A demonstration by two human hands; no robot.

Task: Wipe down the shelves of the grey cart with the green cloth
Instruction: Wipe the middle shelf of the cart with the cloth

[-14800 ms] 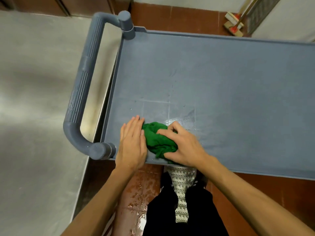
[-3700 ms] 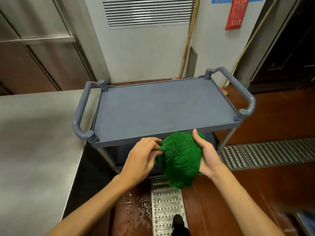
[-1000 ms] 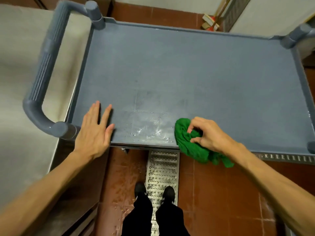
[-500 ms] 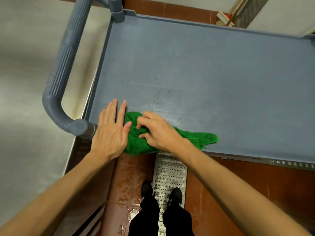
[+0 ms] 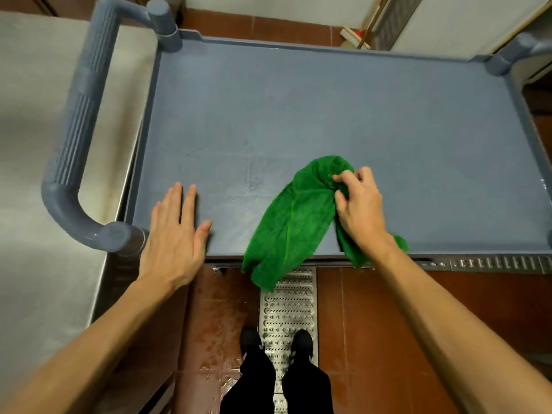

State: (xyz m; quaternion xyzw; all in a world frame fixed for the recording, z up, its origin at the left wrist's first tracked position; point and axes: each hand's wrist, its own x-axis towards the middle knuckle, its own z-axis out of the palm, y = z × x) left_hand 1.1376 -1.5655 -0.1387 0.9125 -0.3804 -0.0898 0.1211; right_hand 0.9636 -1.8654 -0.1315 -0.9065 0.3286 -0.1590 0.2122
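Two bare hands are at work over the top shelf of the grey cart, seen from directly above. The left hand lies flat on the shelf's near left corner with fingers straight, its grip released. The right hand has its grip clenched on a bunched fold of the green cloth, fingers curled into the fabric.

The cloth lies on the near half of the shelf, right of the left hand and apart from it. One long end spills over the front edge and hangs above the floor, and a smaller end shows beyond the right wrist. The shelf is a matt blue-grey with a low raised rim, and a damp sheen shows on it between the hands. A ribbed grey handle loops off the cart's left end, and part of a second handle shows at the far right corner.

A stainless steel table stands just beside the left handle. The floor is red-brown tile, wet and glistening near the person's black shoes. A perforated metal drain grate runs between the feet, and another stretch runs along under the cart's front edge to the right. Behind the cart a pale wall rises, with a broom head resting at its foot.
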